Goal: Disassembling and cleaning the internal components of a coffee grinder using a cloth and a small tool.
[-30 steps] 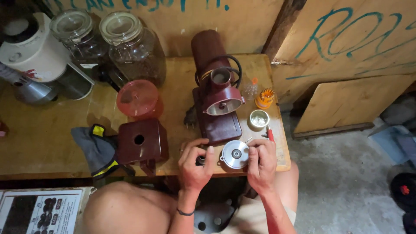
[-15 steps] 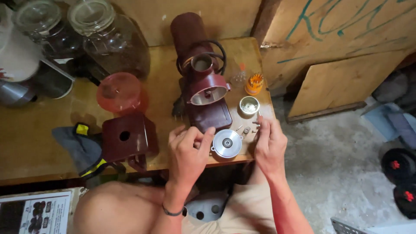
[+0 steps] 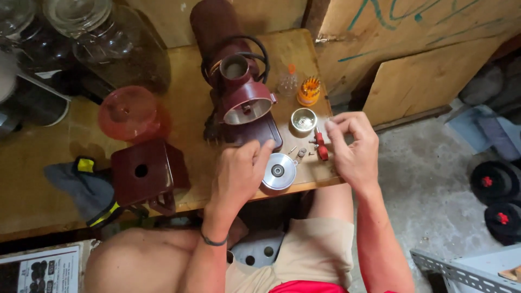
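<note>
Your hands sit apart over the table edge, one on a metal disc.

Your left hand rests its fingers on the round metal disc near the table edge; your right hand hovers loosely curled, gripping nothing, beside the red screwdriver; behind stand the maroon grinder and small metal cup.

Looks to us like a makeshift home workshop. We see a rough wooden bench with a dismantled maroon grinder on it. Plywood sheets lean right of the bench over bare concrete floor.
</note>
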